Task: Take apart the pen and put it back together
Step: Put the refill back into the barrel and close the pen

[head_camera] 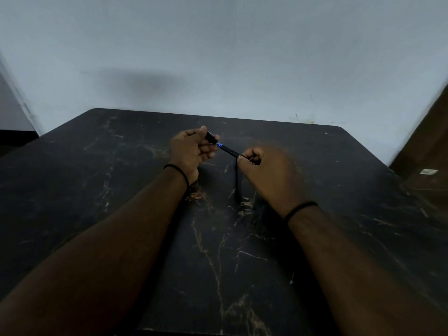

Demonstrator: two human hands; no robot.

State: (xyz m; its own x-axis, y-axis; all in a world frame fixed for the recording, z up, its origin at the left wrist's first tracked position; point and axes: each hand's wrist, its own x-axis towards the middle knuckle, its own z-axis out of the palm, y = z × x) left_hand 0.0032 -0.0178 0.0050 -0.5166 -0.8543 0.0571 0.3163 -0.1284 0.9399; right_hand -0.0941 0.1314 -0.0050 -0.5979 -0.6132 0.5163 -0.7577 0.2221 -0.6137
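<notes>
I'm pinching the pen cap [210, 137] w/ my left hand [191, 151], fingers curled round it. My right hand [269, 175] is gripping the pen body [229, 150], blue end twd the cap, both held above the dark marble table [97, 190]. Another thin dark piece is hanging below my right fingers; can't tell what.

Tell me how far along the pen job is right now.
Done: the pen is in two pieces, with a gap between them. In hand: the left hand pinches a short black cap-like piece; the right hand holds the blue-tipped pen body. A dark long part lies on the table. Left: joining the pieces; whether they are parting or closing cannot be told.
</notes>
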